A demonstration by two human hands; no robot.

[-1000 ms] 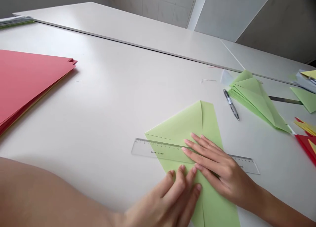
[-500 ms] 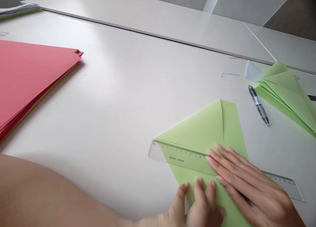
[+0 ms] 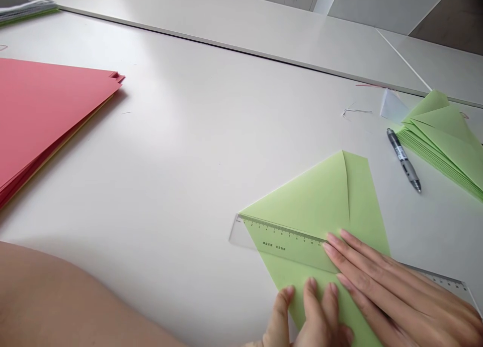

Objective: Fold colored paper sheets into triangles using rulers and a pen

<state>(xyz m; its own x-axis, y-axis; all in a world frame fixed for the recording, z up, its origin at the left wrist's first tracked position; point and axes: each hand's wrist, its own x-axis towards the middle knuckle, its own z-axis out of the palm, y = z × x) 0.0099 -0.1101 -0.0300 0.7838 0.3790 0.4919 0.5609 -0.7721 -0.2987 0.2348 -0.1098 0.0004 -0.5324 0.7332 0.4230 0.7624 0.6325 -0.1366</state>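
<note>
1. Sheet [image 3: 302, 191]: green, folded, lying on the white table [image 3: 169, 186] in front of me; used as reference for all places below. A flap edge descends from its top corner.
2. Ruler [image 3: 287, 238]: clear plastic, laid slantwise across the sheet. Its graduated edge runs close along a fold line; the zero end juts past the sheet's left corner, the other end past its right side.
3. My right hand [image 3: 400, 296]: flat, fingers straight and close together, lying over the ruler on the right part of the sheet. Not curled around anything; contact is from above.
4. My left hand [image 3: 315, 322]: on the lower part of the sheet, below the ruler. Fingers spread and slightly bent, tips on the paper. Palm cut off at the frame's bottom; cannot tell whether the thumb pinches anything.
5. Pen [image 3: 403, 160]: grey, right of the sheet and apart from it.
6. Green stack [image 3: 445, 135]: folded pieces, beyond the pen from the sheet.
7. White scrap [image 3: 392, 107]: above and right of the sheet, beside the green stack.
8. Red stack [image 3: 53, 105]: well left of the sheet.
</note>
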